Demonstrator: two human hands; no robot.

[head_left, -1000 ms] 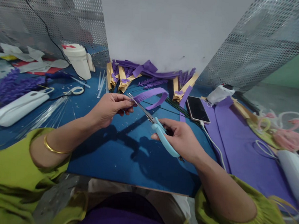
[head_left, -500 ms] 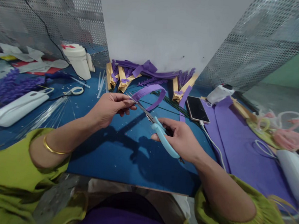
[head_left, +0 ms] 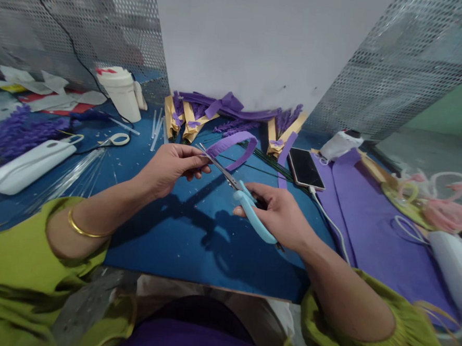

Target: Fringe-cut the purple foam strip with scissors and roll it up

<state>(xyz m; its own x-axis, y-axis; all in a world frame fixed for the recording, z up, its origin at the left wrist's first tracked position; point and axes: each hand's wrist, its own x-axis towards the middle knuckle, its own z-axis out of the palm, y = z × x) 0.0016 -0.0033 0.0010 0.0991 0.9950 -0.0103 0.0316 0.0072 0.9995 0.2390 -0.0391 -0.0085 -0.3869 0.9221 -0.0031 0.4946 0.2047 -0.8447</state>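
My left hand [head_left: 178, 169] pinches one end of a purple paper strip [head_left: 244, 138], which curls up and back in a loop beyond the blades. Fingers of my right hand [head_left: 278, 210] are wrapped round a pair of scissors [head_left: 257, 219] with light blue handles. The slim metal blades point left and up, their tips beside my left fingertips and close to the strip's held end. The tips look slightly parted. Whether the blades bite into the paper I cannot tell. Both hands are raised over the blue table [head_left: 163, 250], casting shadows on it.
Small lavender bouquets in tan paper [head_left: 191, 122] stand at the back, near green stems [head_left: 268, 162]. A phone [head_left: 305, 168] on a cable and purple sheets [head_left: 372, 234] lie right. To the left are a white cup [head_left: 120, 93], clear sticks, a tape roll [head_left: 119, 139] and a white power strip [head_left: 28, 166].
The scissor blades have parted slightly at the tips. The purple loop has shifted a little; both hands are almost where they were.
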